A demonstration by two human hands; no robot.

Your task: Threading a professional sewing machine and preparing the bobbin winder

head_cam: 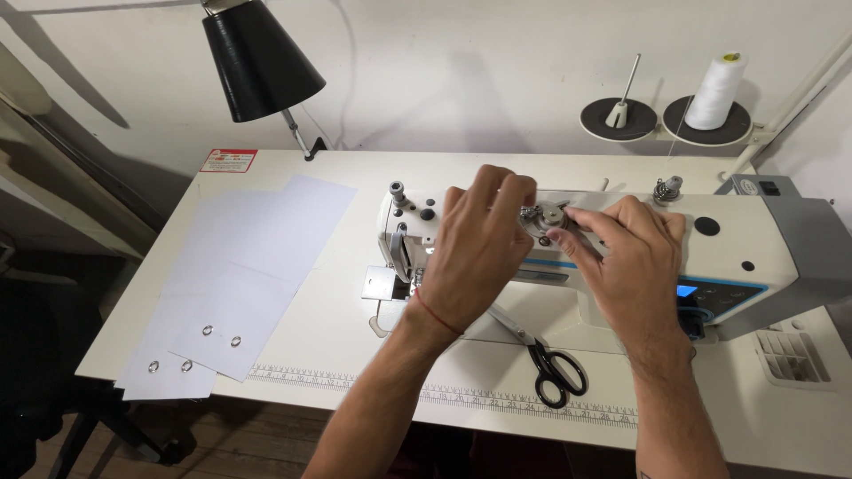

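A small red-and-white rectangular label (pixel 228 160) is stuck at the table's far left corner, and a small glowing blue screen (pixel 686 291) is set in the sewing machine's front panel.

Sewing workshop — industrial sewing machine (pixel 754 248), thread cone (pixel 717 90), scissors (pixel 548 357)

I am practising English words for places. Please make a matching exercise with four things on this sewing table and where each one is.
Things:
1. scissors
2. thread cone
3. lamp
4. white sheets

Places:
A. back right, on a round stand
B. left part of the table
C. front, below the machine arm
D. back left, above the table

Pairs: 1-C, 2-A, 3-D, 4-B
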